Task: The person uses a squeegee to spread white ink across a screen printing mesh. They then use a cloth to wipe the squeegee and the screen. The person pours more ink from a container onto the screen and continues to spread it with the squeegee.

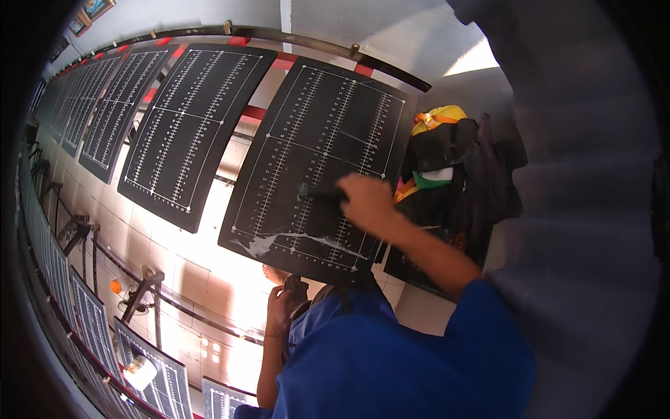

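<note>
A workshop is indicated: rows of black printed panels (188, 126) are leaned on metal rails (307, 43) over a tiled floor (202, 272), bags (453, 167) piled nearby.

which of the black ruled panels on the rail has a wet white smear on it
The nearest black panel, the one the right hand is working on. A white smear runs along its lower edge; the other panels show none.

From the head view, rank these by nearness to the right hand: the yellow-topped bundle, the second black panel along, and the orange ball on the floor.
1. Yellow-topped bundle, up and right of the right hand.
2. Second black panel, to the left.
3. Orange ball, far lower left.
</note>
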